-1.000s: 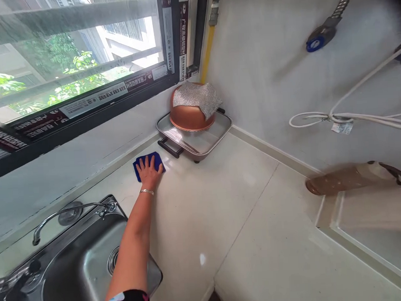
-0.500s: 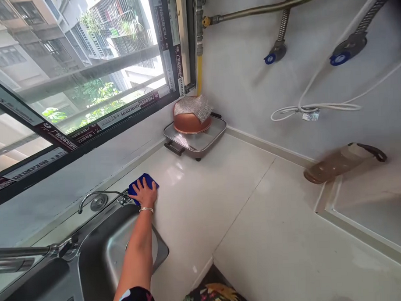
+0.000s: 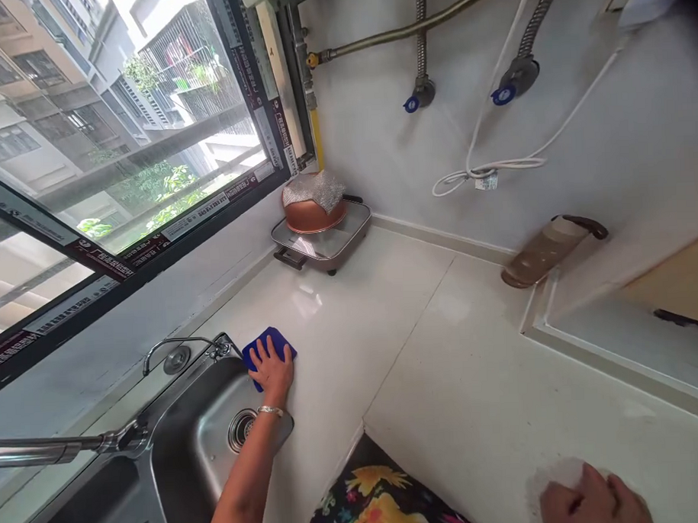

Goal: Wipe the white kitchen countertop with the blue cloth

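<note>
My left hand (image 3: 271,366) lies flat with spread fingers on a folded blue cloth (image 3: 281,342). The cloth rests on the pale countertop (image 3: 352,345), beside the back corner of the steel sink (image 3: 186,420). A bracelet circles that wrist, and the forearm crosses over the sink's edge. At the lower right, my right hand (image 3: 595,501) is partly in view, its fingers curled in and resting on the countertop. Nothing shows in it, though its palm is hidden.
A small curved tap (image 3: 183,341) and a larger faucet (image 3: 63,447) stand at the sink. In the far corner, a copper-coloured pot (image 3: 314,215) sits on a glass-lidded electric pan (image 3: 325,243). A brown pitcher (image 3: 546,251) is by the right wall, below a coiled white cable (image 3: 488,169).
My left hand and the blue cloth have shifted along the counter toward me, uncovering the sink drain. My right hand has come into view at the lower right. The camera has turned right.
</note>
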Demonstrator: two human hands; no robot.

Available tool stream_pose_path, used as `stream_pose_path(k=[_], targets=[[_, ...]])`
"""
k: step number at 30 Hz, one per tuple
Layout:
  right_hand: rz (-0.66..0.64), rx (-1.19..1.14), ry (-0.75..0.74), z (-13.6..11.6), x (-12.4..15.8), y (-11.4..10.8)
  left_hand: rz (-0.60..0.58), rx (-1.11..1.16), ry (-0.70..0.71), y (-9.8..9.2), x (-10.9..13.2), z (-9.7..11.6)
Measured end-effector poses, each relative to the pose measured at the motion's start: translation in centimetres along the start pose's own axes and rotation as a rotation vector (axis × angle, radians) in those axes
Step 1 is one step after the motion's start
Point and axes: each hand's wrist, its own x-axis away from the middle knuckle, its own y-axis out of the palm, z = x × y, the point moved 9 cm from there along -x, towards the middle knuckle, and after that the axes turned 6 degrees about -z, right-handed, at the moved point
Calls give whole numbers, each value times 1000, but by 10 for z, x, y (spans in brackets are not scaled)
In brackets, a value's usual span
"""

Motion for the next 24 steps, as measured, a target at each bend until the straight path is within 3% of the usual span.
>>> stream_pose_path(k=[10,13,18,24], targets=[[-55,37,39,-3,0,2,-189,-111,299,30,112,10],[-63,58,49,-5,0,1,-198,-149,357,36,131,13],[-68,102,61,-7,3,1,-203,-160,353,35,123,18],[-82,219,21,-10,5,4,-197,-141,409,30,75,32]])
